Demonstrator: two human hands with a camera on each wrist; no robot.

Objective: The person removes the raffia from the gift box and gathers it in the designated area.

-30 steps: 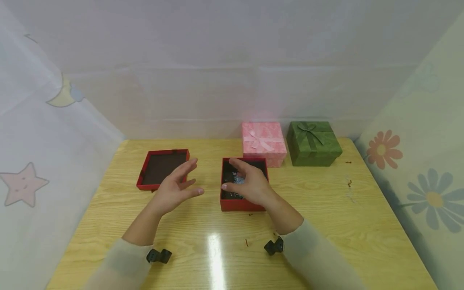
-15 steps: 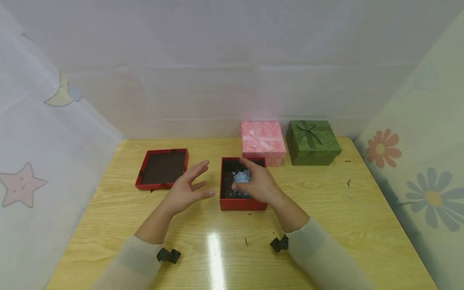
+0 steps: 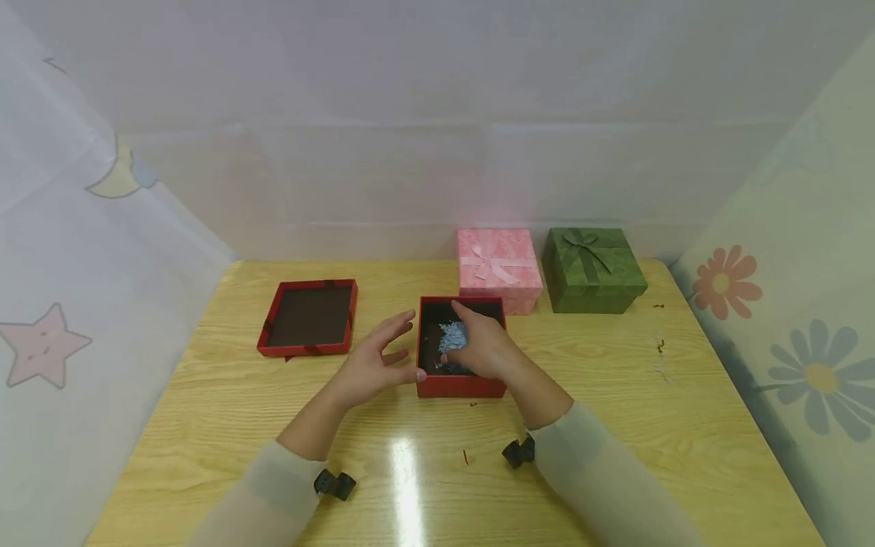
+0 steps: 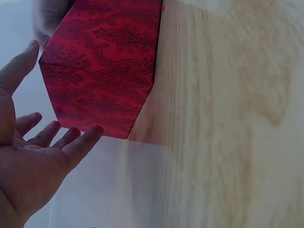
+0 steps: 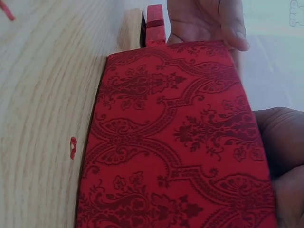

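Observation:
A red patterned box (image 3: 459, 387) stands uncovered on the table, dark inside, with light-blue shredded paper (image 3: 451, 336) in it. My right hand (image 3: 488, 349) reaches over its right side, index finger and thumb spread apart above the paper; its other fingers are hidden. Close to the left wall is my left hand (image 3: 372, 368), fingers loosely extended and holding nothing. In the left wrist view, the fingertips of that hand (image 4: 45, 161) lie near the box (image 4: 104, 61); contact cannot be told. The right wrist view shows part of the right hand (image 5: 287, 152) behind the box wall (image 5: 175, 133).
To the left lies the red lid (image 3: 311, 350), inside up. Behind the box stand a pink gift box (image 3: 499, 277) and a green gift box (image 3: 595, 273), both with bows. Small shreds (image 3: 465, 456) are scattered on the wooden table (image 3: 581, 380). Cloth hangs around it.
My left hand has moved right, from near the lid to the box's left wall. The right hand has shifted slightly right over the box, leaving more blue paper visible. The boxes stay put.

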